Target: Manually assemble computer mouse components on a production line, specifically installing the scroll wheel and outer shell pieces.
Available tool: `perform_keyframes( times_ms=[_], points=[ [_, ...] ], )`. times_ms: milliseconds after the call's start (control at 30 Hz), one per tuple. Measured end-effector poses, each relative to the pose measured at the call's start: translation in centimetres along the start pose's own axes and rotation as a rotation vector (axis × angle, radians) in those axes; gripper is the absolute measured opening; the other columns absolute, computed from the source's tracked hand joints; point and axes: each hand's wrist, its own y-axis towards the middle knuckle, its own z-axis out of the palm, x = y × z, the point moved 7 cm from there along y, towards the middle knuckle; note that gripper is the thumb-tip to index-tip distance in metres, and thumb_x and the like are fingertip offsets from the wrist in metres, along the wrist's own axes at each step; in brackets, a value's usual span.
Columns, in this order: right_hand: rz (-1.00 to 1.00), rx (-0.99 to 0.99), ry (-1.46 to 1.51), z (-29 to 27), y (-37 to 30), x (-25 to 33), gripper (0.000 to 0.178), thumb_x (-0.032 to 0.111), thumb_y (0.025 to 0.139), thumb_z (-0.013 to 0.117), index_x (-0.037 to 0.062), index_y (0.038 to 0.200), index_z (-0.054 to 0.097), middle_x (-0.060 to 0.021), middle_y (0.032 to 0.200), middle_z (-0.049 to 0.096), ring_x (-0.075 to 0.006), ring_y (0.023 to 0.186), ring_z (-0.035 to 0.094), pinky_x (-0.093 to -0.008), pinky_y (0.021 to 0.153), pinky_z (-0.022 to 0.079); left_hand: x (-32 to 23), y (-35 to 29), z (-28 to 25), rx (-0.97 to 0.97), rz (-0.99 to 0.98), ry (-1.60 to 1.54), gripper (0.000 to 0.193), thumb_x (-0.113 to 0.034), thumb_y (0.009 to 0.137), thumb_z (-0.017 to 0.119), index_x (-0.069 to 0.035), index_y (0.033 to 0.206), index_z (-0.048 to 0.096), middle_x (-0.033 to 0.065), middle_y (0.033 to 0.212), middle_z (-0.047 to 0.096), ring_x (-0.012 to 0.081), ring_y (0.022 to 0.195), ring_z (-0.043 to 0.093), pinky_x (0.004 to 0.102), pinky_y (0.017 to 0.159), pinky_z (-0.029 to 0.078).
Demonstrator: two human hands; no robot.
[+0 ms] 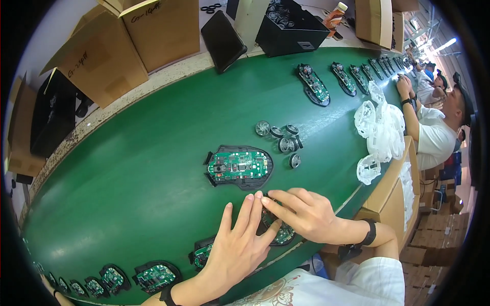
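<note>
Both of my hands are over a black mouse base with a green circuit board (284,235) at the belt's near edge. My left hand (241,239) lies across its left side, fingers stretched out and thumb on the board. From the right, my right hand (309,217) comes in with bent fingers, their tips together at the base's far end beside the left fingertips. What those tips pinch is hidden. Just beyond lies another mouse base with a green board (239,166), untouched. Several small dark scroll wheels with clear parts (288,144) sit to its upper right.
More mouse bases (155,277) line the green belt (153,168) at lower left and far right (313,84). White plastic shells (380,130) are piled at right by a cardboard box (390,204). Behind the belt stand cartons (102,66), a black bin (291,35) and a bottle (334,19). A co-worker (434,122) sits at right.
</note>
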Motion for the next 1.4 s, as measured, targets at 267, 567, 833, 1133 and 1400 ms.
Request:
perform_keyframes(
  times_ms=[267,567,833,1133,1400],
  points=[
    [0.236,-0.043,0.11,-1.0,-2.9,-2.2,0.038,0.006,0.066,0.074,0.0079,0.104,0.073,-0.0012,0.093,0.066,-0.0168,0.072,0.058,-0.0262,0.055,0.05,-0.7,-1.1,-0.6,0.036,-0.088,0.109,0.059,-0.009,0.083,0.057,-0.023,0.14,0.051,0.0278,0.137,0.047,0.0365,0.118,0.051,0.0578,0.107,0.037],
    [0.395,-0.06,0.387,0.4,-4.9,-1.3,0.02,0.014,0.069,0.083,0.012,0.087,0.075,0.002,0.081,0.062,-0.0141,0.066,0.056,-0.0263,0.05,0.047,-0.6,-1.8,-0.5,0.084,-0.163,0.141,0.075,0.006,0.079,0.055,-0.03,0.144,0.047,0.0263,0.132,0.052,0.0323,0.108,0.057,0.0603,0.105,0.039],
    [0.324,-0.081,0.349,0.7,-4.9,-0.4,0.022,0.016,0.065,0.086,0.0148,0.084,0.076,0.004,0.08,0.064,-0.0137,0.063,0.052,-0.0249,0.05,0.043,-0.3,-1.4,-0.4,0.07,-0.14,0.057,0.071,0.006,0.079,0.056,-0.028,0.142,0.05,0.0279,0.131,0.05,0.0355,0.109,0.056,0.0605,0.104,0.039],
    [0.344,-0.061,0.317,0.8,-4.4,0.2,0.021,0.012,0.062,0.084,0.0128,0.081,0.077,0.0041,0.079,0.064,-0.0137,0.067,0.055,-0.0252,0.049,0.044,-0.3,-1.4,0.0,0.019,-0.109,0.046,0.061,-0.003,0.083,0.055,-0.022,0.141,0.05,0.0297,0.132,0.047,0.0385,0.113,0.053,0.0594,0.104,0.039],
    [0.21,-0.017,0.108,0.0,-3.3,1.1,0.02,0.015,0.063,0.081,0.0149,0.083,0.076,0.0054,0.082,0.064,-0.0135,0.072,0.058,-0.025,0.05,0.047,-0.4,-1.9,1.0,0.043,-0.074,0.15,0.055,-0.016,0.087,0.055,-0.024,0.142,0.05,0.0275,0.133,0.047,0.0373,0.119,0.049,0.0591,0.107,0.037]
  ],
)
